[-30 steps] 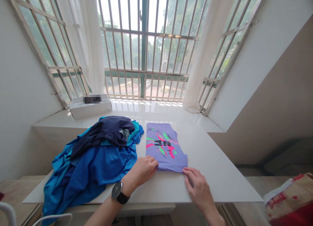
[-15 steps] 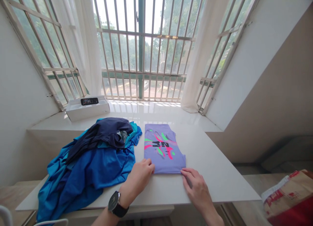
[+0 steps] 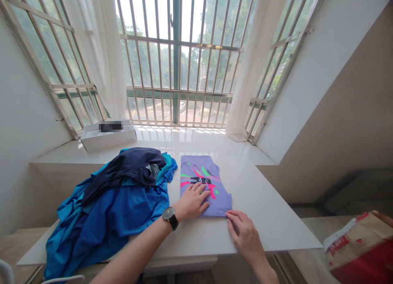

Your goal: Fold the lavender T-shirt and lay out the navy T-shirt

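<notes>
A folded purple shirt with a pink, green and black print lies on the white table. My left hand, with a black watch on its wrist, lies flat on the shirt's near part, fingers stretched out. My right hand rests on the table at the shirt's near right corner, fingertips touching the edge, fingers extended. To the left sits a heap of blue clothes with a dark navy garment on top.
A long white box lies on the sill under the barred window, white curtains hanging at both sides. A red and tan bag sits at the lower right, beyond the table's right edge. A white chair back shows at the bottom left.
My left hand has slid forward from the shirt's near left corner onto its printed face. My right hand has stayed at the near right corner.
</notes>
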Demonstrator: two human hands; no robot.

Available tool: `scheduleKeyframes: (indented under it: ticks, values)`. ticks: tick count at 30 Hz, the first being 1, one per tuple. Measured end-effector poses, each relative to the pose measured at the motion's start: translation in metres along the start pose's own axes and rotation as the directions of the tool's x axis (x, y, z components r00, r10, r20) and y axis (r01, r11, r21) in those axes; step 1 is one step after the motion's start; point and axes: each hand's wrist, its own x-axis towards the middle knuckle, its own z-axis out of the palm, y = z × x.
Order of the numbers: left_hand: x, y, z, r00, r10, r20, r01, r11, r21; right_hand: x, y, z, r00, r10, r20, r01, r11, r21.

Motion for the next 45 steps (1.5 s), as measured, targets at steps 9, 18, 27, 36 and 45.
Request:
scheduleKeyframes:
  ticks: [9,18,27,36,45]
  values:
    - [-0.010,-0.003,0.019,0.999,-0.005,-0.035,0.004,0.999,-0.038,0.050,-0.018,0.004,0.996,-0.052,0.070,0.057,0.995,-0.084]
    - [-0.015,0.004,0.019,0.999,-0.029,-0.038,0.028,0.999,-0.031,0.080,-0.007,0.064,0.949,-0.030,0.314,0.077,0.988,-0.137]
    - [-0.029,0.015,0.017,1.000,0.005,-0.013,-0.006,0.998,-0.068,0.056,-0.012,0.048,0.934,-0.002,0.357,0.072,0.981,-0.182]
    - [-0.067,0.032,0.002,0.993,-0.021,0.115,0.032,0.995,-0.094,0.024,-0.015,0.013,0.857,0.034,0.514,0.066,0.982,-0.175]
    - [-0.109,0.048,-0.005,0.978,-0.019,0.208,0.045,0.992,-0.121,-0.021,-0.002,-0.003,0.839,-0.170,0.516,0.233,0.971,-0.058]
